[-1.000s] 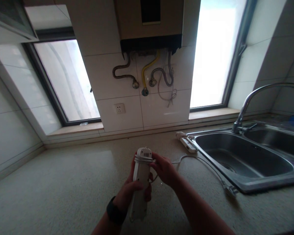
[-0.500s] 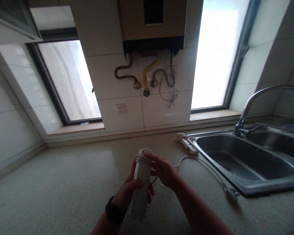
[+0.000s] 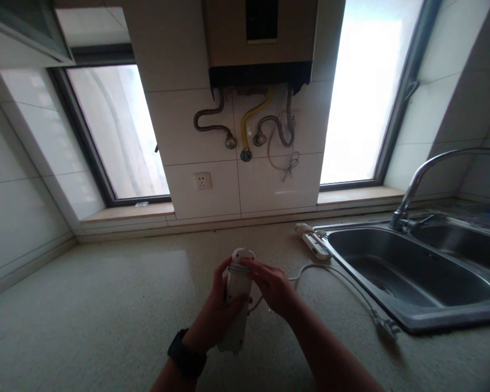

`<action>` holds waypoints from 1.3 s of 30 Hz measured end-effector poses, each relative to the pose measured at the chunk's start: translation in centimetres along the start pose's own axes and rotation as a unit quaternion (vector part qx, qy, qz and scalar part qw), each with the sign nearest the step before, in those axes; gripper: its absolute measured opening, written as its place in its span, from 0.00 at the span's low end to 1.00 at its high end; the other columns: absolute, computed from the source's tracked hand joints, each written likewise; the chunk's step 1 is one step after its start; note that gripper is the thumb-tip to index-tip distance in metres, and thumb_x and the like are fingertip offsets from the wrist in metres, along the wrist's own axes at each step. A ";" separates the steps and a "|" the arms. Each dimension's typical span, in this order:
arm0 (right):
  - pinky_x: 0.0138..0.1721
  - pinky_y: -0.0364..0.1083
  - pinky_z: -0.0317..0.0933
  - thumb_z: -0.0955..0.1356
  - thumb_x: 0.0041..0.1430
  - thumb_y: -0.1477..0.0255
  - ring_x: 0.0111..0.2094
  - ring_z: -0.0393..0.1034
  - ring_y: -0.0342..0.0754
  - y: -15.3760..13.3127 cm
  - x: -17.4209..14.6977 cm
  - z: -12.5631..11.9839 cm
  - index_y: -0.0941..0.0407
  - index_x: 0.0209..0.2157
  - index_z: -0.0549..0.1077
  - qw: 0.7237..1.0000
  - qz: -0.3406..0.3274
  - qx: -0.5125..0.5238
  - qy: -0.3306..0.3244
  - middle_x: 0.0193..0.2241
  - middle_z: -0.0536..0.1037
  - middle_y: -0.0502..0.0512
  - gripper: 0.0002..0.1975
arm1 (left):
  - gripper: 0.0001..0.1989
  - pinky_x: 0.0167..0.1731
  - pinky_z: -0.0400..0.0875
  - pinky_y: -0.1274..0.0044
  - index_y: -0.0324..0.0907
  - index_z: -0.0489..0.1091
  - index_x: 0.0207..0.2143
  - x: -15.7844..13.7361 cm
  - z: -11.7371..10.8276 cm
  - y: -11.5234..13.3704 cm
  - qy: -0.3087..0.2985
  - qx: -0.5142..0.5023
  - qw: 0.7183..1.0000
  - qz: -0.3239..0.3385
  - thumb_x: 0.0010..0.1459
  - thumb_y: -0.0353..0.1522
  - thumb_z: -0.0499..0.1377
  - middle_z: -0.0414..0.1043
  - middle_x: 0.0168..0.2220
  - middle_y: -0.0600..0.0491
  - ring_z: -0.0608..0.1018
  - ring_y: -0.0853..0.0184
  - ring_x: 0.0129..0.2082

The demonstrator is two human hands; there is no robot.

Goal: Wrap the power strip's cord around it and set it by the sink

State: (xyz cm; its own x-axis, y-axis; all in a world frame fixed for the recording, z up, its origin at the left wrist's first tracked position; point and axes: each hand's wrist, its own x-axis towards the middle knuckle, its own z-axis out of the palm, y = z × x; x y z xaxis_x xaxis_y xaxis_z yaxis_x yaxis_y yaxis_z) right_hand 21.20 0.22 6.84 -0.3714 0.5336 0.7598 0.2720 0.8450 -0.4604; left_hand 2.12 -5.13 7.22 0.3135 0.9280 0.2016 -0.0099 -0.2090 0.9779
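Observation:
A white power strip is held back side up over the counter, tilted away from me. My left hand wraps round its middle, thumb across the back, with a dark watch on the wrist. Near the strip's far end, several turns of white cord go round the body. My right hand presses its fingers on those turns from the right side. The loose cord runs out behind my right hand to a plug lying on the counter by the sink.
A second power strip with its cord wound on it lies against the left rim of the steel double sink. The faucet arches over the sink. A wall socket and a water heater are on the tiled wall.
My left hand has slid farther up the strip, its fingers now near the cord turns. My right hand stays at the cord turns. The view has shifted slightly.

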 end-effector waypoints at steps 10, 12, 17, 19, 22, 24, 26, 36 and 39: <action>0.53 0.46 0.66 0.64 0.68 0.72 0.54 0.72 0.49 0.3 0.0 1.1 0.52 0.56 0.72 0.996 0.038 -0.052 0.055 0.54 0.74 0.58 0.17 | 0.53 0.61 0.59 0.59 0.45 0.40 0.72 1.5 0.9 -2.2 0.145 0.251 0.948 0.132 0.51 0.34 0.67 0.53 0.65 0.38 0.63 0.51 0.63; 0.52 0.46 0.66 0.64 0.68 0.72 0.53 0.72 0.49 0.0 0.0 1.7 0.51 0.56 0.73 0.995 0.049 -0.052 0.063 0.53 0.75 0.58 0.17 | 0.56 0.63 0.55 0.59 0.40 0.35 0.72 1.7 1.8 -2.6 0.172 0.300 0.927 0.144 0.51 0.34 0.67 0.46 0.68 0.37 0.56 0.48 0.66; 0.37 0.41 0.67 0.69 0.64 0.68 0.34 0.75 0.44 -0.5 -0.1 2.4 0.50 0.57 0.67 0.992 0.096 -0.004 0.078 0.44 0.79 0.55 0.20 | 0.43 0.60 0.60 0.58 0.40 0.36 0.72 1.6 2.3 -2.3 0.214 0.283 0.932 0.078 0.60 0.32 0.56 0.44 0.68 0.37 0.61 0.48 0.65; 0.29 0.40 0.64 0.70 0.62 0.67 0.26 0.69 0.40 -0.2 0.0 2.4 0.50 0.61 0.59 0.986 0.137 0.060 0.072 0.45 0.79 0.56 0.28 | 0.45 0.60 0.59 0.58 0.43 0.36 0.72 1.4 1.7 -2.2 0.196 0.260 0.943 0.067 0.59 0.31 0.57 0.46 0.68 0.38 0.61 0.50 0.64; 0.24 0.38 0.58 0.72 0.59 0.66 0.22 0.62 0.37 0.3 0.3 2.2 0.51 0.65 0.48 0.961 0.208 0.173 0.050 0.47 0.77 0.59 0.40 | 0.48 0.62 0.56 0.59 0.45 0.33 0.72 1.4 0.9 -2.4 0.162 0.200 0.964 0.073 0.58 0.31 0.60 0.48 0.68 0.39 0.61 0.52 0.65; 0.23 0.37 0.57 0.72 0.58 0.66 0.22 0.61 0.35 0.4 0.5 1.9 0.51 0.66 0.45 0.940 0.242 0.240 0.019 0.51 0.74 0.62 0.42 | 0.48 0.65 0.51 0.61 0.43 0.33 0.72 1.5 0.7 -2.7 0.130 0.148 0.976 0.092 0.58 0.32 0.61 0.47 0.68 0.39 0.57 0.54 0.67; 0.25 0.38 0.59 0.70 0.60 0.65 0.23 0.62 0.35 0.3 0.7 1.4 0.52 0.66 0.47 0.922 0.251 0.294 -0.029 0.55 0.70 0.64 0.39 | 0.48 0.67 0.47 0.64 0.43 0.35 0.71 1.5 0.8 -2.8 0.102 0.090 0.986 0.095 0.58 0.33 0.62 0.46 0.68 0.41 0.55 0.57 0.68; 0.58 0.53 0.59 0.68 0.65 0.61 0.55 0.66 0.49 0.3 0.7 0.0 0.52 0.67 0.51 0.892 0.139 0.409 -0.131 0.60 0.65 0.65 0.35 | 0.46 0.37 0.70 0.77 0.51 0.42 0.69 0.3 1.7 -1.4 0.056 -0.124 0.991 -0.019 0.55 0.33 0.64 0.64 0.57 0.46 0.72 0.70 0.38; 0.42 0.42 0.66 0.69 0.64 0.59 0.38 0.69 0.41 0.1 0.6 -0.1 0.50 0.67 0.51 0.884 0.146 0.422 -0.139 0.59 0.65 0.64 0.36 | 0.44 0.31 0.69 0.80 0.51 0.41 0.69 0.0 1.8 -1.3 0.047 -0.177 0.982 -0.038 0.58 0.38 0.63 0.69 0.45 0.48 0.71 0.73 0.30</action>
State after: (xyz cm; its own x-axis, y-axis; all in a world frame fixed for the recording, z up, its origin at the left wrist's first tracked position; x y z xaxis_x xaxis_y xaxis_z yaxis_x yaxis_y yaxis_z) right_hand 21.09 0.62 7.30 -0.6306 0.6220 0.4642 -0.3228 0.3337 -0.8857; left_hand 3.81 -5.38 5.84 0.2368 0.9646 0.1161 -0.3255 -0.0339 0.9449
